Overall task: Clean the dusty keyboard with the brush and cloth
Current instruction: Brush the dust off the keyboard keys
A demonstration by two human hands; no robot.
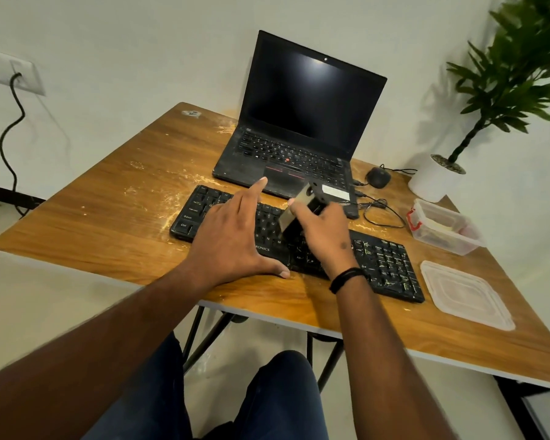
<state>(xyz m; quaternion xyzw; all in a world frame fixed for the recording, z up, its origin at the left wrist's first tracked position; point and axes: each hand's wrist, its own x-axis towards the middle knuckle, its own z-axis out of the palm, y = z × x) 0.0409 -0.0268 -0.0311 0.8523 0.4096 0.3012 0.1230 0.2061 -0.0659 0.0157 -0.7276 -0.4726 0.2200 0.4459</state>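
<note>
Gripping a wide brush (302,208) with metal ferrule, the right hand (326,236) works mid-keyboard; the left hand (232,239) lies flat, fingers spread, on the black keyboard (385,265), dust-flecked, on the powdery worktop (108,201).

A wooden table (92,192) with black metal legs (200,331) stands against a plain white wall (140,42). A wall socket (10,73) sits at left, a potted plant (438,176) at right. The floor (61,306) is pale.
</note>
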